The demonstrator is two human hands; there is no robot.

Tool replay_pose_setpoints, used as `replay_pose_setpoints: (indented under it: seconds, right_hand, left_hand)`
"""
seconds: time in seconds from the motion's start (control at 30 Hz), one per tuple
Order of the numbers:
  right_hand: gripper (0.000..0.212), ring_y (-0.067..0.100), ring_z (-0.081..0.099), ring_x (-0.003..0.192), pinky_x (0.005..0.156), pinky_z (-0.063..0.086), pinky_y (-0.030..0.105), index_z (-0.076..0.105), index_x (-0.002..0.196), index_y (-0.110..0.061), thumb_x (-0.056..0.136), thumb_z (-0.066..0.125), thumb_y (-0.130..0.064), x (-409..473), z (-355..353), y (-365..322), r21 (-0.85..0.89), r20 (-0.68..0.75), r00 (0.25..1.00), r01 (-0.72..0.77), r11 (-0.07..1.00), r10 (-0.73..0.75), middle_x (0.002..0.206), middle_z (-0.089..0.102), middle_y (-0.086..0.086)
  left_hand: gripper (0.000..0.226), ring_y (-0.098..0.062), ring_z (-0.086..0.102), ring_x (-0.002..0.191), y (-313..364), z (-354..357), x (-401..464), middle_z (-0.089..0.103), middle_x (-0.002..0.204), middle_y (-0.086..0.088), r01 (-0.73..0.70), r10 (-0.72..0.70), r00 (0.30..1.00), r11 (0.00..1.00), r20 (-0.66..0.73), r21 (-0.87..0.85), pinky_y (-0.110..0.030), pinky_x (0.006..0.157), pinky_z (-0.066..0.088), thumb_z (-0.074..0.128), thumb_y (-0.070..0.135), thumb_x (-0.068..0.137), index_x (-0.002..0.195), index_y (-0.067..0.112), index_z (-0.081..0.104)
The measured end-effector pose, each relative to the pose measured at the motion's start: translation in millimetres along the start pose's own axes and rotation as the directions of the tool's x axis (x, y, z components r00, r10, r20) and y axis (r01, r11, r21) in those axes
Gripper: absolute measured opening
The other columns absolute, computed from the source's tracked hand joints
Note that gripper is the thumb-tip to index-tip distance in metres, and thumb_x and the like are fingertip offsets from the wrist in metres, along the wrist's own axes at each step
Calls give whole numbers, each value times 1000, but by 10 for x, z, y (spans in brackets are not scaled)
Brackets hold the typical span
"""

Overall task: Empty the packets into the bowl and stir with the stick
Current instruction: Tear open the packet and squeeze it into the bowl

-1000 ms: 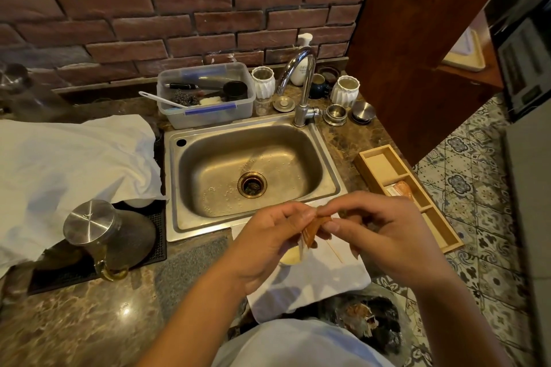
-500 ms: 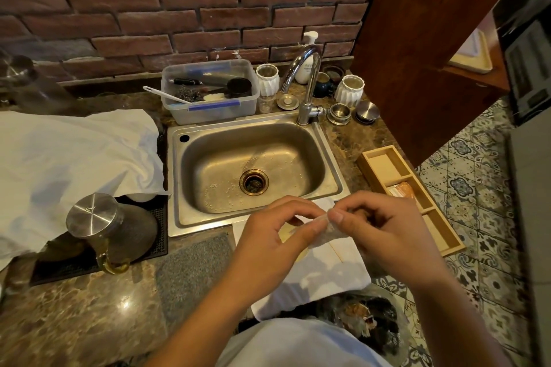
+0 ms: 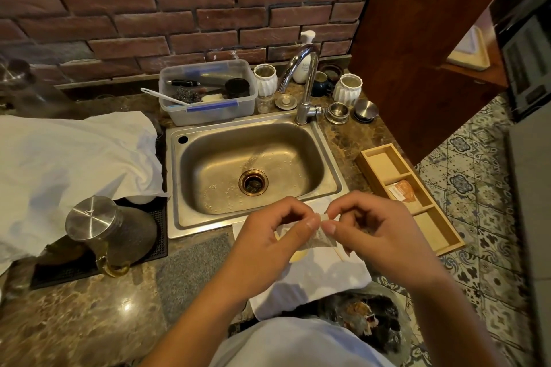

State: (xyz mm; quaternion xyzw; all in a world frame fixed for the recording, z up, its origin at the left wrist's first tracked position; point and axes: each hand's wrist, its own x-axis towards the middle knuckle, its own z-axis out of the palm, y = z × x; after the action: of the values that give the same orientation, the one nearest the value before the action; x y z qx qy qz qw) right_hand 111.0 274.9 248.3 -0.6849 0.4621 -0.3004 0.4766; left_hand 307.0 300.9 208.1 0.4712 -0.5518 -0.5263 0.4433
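Pinching the top edge of a small clear packet [image 3: 320, 237] with dark contents, the left hand [image 3: 268, 243] and right hand [image 3: 377, 235] meet thumb-to-forefinger, the remaining fingers curled; the packet hangs between them above a white cloth [image 3: 313, 280] laid on the brown speckled stone counter [image 3: 89, 316]. A small yellow bowl [image 3: 298, 256] shows partly under the left hand on that cloth, and a thin pale wooden stick [image 3: 340, 254] lies just beside it, mostly hidden by the right hand. Left of the cloth: a grey mat [image 3: 190, 271]. Right: a long wooden three-compartment tray [image 3: 384, 164] with an orange packet [image 3: 404, 191] in its middle compartment. Farther left, a steel-lidded glass jug [image 3: 104, 232] sits on a black mat. Beyond the hands, a stainless steel sink [image 3: 253, 170], then a chrome tap [image 3: 304, 83] and a clear plastic tub [image 3: 208, 92] against the red brick wall [image 3: 179, 3].
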Motion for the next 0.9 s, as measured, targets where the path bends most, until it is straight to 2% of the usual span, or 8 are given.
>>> replay_pose_setpoints:
  seconds: [0.1,0.23,0.4,0.57,0.73,0.83,0.9]
  right_hand:
    - [10,14,60,54,57,48,21,72,89,-22,87,75,-13,2,-1,-4,13,4,1000,2,1000,-2,60,64,4]
    - [8,13,60,54,57,48,20,72,93,-21,86,74,-17,6,-7,-24,22,3,1000,18,1000,-18,60,63,4]
    - [5,13,59,53,56,50,23,74,90,-20,85,74,-20,36,6,-4,52,-11,1000,28,998,-27,58,63,2]
    - [6,12,59,53,56,48,19,73,89,-20,86,75,-15,53,6,20,54,-7,1000,31,998,-31,59,64,4]
    - [8,15,61,55,57,48,21,75,91,-24,85,75,-18,59,11,38,71,-19,999,32,997,-31,61,64,6]
    - [6,14,60,54,57,47,20,75,92,-21,86,74,-18,64,22,40,58,-44,998,46,997,-43,60,63,6]
    - [6,12,59,53,56,46,20,75,92,-20,86,73,-20,65,39,43,51,-57,997,58,997,-55,59,63,5]
  left_hand:
    - [11,2,63,75,21,1,-1,70,79,15,-16,16,1000,1000,21,23,-13,72,46,66,26,97,89,27,73]
    - [12,-4,61,70,61,-8,-2,70,77,-2,-38,38,999,999,4,31,-14,69,46,66,26,96,89,28,74]
    - [12,-5,60,69,76,-17,-2,68,76,-6,-40,39,999,999,18,24,-14,69,46,65,23,97,89,25,73]
    - [13,-6,59,72,67,-14,-9,66,78,-5,-51,50,998,999,38,21,-14,70,46,61,23,99,92,21,71]
    - [13,2,61,72,67,-25,22,68,76,12,-22,21,999,1000,29,17,-12,70,45,63,20,96,88,24,72]
    - [12,-1,63,75,69,-13,29,71,78,1,-27,27,1000,999,-3,20,-12,72,46,64,22,95,87,24,73]
    - [13,-3,63,74,64,-10,30,71,77,0,-18,17,1000,1000,-17,-15,-13,71,46,65,24,94,85,28,74]
